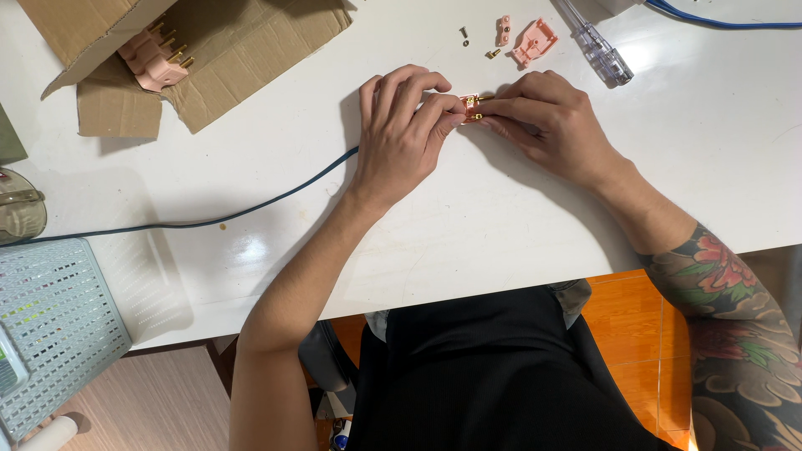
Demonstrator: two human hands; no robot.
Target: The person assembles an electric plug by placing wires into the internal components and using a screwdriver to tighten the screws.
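Note:
My left hand (405,129) and my right hand (543,121) meet at the middle of the white table (501,217), both pinching a small pink plug part with brass pins (473,106). A dark cable (251,209) runs from under my left hand off to the left. Just beyond my hands lie a pink plug cover (535,42), a smaller pink clamp piece (504,29), a loose screw (464,35) and a small brass piece (493,54).
A clear-handled screwdriver (600,50) lies at the back right, near a blue cable (718,18). An open cardboard box (192,50) at the back left holds pink plugs (154,58). A grey perforated basket (54,326) stands at the left edge.

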